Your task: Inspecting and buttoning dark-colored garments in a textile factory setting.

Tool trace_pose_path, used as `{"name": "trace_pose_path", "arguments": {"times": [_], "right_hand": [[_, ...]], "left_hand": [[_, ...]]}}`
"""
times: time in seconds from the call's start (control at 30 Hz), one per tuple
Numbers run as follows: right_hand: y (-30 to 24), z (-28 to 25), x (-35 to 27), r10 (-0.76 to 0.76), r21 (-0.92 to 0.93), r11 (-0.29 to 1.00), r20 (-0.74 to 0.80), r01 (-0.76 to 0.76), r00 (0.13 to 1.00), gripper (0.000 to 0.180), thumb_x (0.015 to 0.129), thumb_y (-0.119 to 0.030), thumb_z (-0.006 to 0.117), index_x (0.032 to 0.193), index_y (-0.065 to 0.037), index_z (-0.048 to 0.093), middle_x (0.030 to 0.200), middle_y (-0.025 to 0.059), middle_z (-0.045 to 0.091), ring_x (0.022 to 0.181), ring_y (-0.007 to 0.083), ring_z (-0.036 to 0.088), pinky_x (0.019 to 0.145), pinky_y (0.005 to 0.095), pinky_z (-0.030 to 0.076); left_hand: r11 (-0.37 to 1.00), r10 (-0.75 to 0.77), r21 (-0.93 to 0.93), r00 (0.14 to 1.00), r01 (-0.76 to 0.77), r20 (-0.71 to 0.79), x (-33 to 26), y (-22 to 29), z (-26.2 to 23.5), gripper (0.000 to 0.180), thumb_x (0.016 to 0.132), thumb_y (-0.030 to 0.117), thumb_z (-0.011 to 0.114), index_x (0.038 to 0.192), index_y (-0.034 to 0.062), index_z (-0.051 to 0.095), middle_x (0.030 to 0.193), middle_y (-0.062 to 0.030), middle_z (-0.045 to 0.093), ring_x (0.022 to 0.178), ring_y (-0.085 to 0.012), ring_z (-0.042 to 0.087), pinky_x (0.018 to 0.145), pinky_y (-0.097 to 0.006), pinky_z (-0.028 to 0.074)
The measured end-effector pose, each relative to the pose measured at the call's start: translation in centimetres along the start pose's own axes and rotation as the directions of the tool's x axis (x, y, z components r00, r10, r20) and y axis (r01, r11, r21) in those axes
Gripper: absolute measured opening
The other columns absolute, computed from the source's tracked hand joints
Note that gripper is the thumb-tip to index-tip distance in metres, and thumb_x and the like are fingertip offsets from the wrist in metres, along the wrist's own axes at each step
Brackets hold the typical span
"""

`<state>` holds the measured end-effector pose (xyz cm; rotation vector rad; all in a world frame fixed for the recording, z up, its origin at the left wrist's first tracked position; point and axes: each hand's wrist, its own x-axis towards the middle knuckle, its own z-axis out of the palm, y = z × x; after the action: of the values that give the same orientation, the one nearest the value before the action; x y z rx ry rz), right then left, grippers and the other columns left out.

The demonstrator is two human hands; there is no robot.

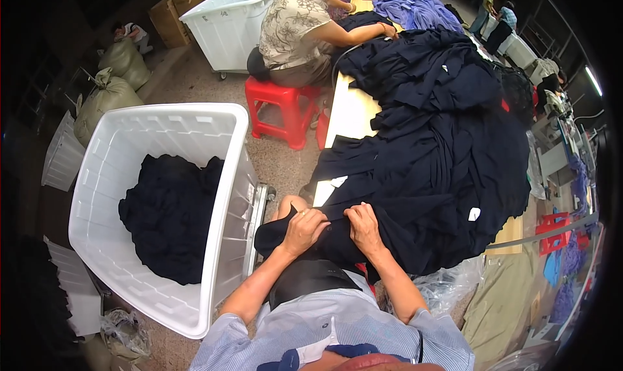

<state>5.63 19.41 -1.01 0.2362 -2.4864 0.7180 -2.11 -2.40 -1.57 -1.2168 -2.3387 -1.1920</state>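
A dark navy cloth garment [334, 242] lies across my lap and the near edge of the table. My left hand [305, 232] is closed, its fingers pinching the garment's edge. A short way to the right, my right hand [364, 229] grips the same edge between thumb and fingers. The strip of cloth between them is slightly raised, with a small round spot by my left fingers. Beyond my hands spreads a big heap of navy garments [428, 144], with a white tag [474, 213] on its near right part.
Left of me stands a white plastic bin [224, 137] on wheels, with navy cloth [170, 209] inside. A co-worker [295, 30] sits on a red stool [280, 105] farther up the wooden table [354, 114], handling dark cloth. Purple garments [415, 7] lie at the far end. Clear plastic [448, 283] is at my right.
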Motion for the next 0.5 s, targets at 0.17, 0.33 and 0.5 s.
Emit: {"name": "trace_pose_path", "arguments": {"times": [0.17,0.33,0.5], "right_hand": [[-0.3,-0.3,-0.6,-0.011,0.011,1.0,0.005,0.011,1.0,0.027,0.088,0.01,0.068,0.112,-0.002,0.072,0.103,0.0155,0.068,0.101,0.0381,0.068,0.111,0.0537,0.054],[-0.9,-0.1,-1.5,0.008,-0.003,1.0,0.046,-0.008,0.999,0.025,0.089,0.009,0.069,0.112,-0.001,0.072,0.104,0.0162,0.069,0.102,0.039,0.069,0.112,0.0542,0.054],[0.1,-0.4,-1.0,-0.056,0.018,0.998,0.031,0.056,0.998,0.029,0.085,0.014,0.064,0.109,-0.001,0.069,0.104,0.0188,0.07,0.103,0.0418,0.07,0.111,0.0558,0.052]], "left_hand": [[0.997,-0.039,-0.062,0.999,0.038,-0.025,-0.7,0.4,0.1,0.019,0.092,0.013,0.086,0.1,0.0053,0.07,0.098,-0.0102,0.072,0.092,-0.0347,0.071,0.082,-0.045,0.056],[0.991,-0.074,-0.111,0.997,0.071,-0.023,-1.9,0.4,0.2,0.02,0.092,0.012,0.086,0.101,0.0046,0.07,0.099,-0.0122,0.072,0.094,-0.036,0.071,0.083,-0.045,0.056],[0.969,-0.127,-0.202,0.987,0.145,0.102,-2.2,-1.1,0.6,0.013,0.096,0.011,0.078,0.103,0.0036,0.07,0.102,-0.0166,0.071,0.098,-0.0412,0.069,0.086,-0.048,0.054]]}}
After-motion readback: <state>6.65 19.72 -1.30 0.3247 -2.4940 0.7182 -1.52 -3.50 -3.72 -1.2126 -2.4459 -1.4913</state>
